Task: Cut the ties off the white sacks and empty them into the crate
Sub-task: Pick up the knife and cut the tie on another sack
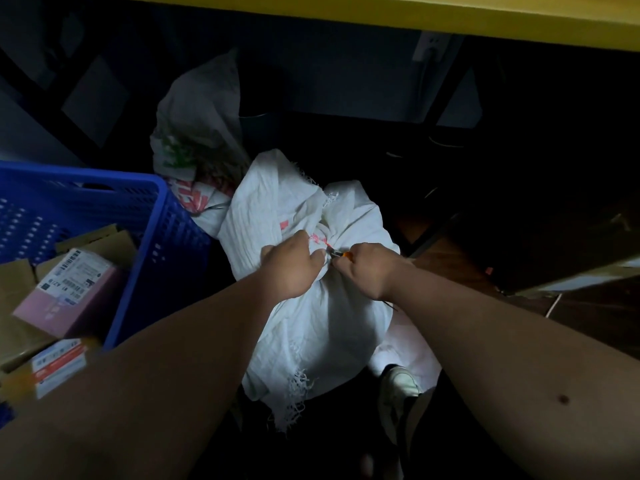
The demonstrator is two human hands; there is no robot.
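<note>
1. White sack (304,323) on the dark floor in the middle of the view, neck gathered and bound by a pinkish-red tie (320,240).
2. Left hand (289,268) on the bunched neck, fingers curled round the cloth just beside the tie.
3. Right hand (369,271) just right of the tie, fingers closed round a small cutter (341,253) with an orange handle, metal tip pointing at the tie and touching or nearly touching it; cannot tell which.
4. Second sack (194,133) behind the first, leaning up against it, green and red print on its side.
5. Blue crate (152,244) left of the sacks, touching or very near the front one, holding cardboard boxes (69,289) with labels.
6. Yellow edge (381,12) across the top; pale shoe (398,386) below the sack at lower right.
</note>
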